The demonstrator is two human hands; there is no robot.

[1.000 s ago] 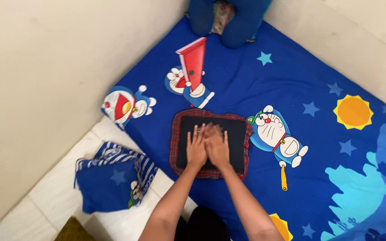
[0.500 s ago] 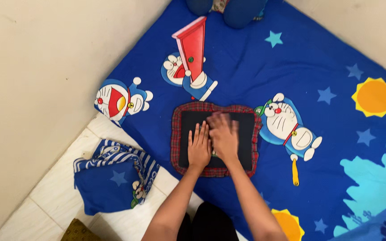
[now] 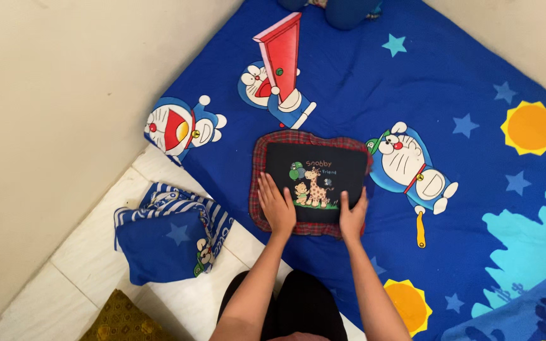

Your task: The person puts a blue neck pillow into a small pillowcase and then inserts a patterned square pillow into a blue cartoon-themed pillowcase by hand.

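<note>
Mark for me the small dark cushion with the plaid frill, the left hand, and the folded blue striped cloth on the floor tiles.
dark cushion [image 3: 323, 161]: head view, upper dark panel.
left hand [image 3: 277, 207]: head view, back of hand.
folded blue striped cloth [image 3: 159, 249]: head view, plain blue face.

A black cloth with red plaid trim and a cartoon print lies on a blue star-patterned sheet.

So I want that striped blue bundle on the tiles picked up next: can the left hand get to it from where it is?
Probably yes: the left hand rests on the dark folded cloth, and only bare tile and sheet edge lie between it and the striped blue bundle.
</note>
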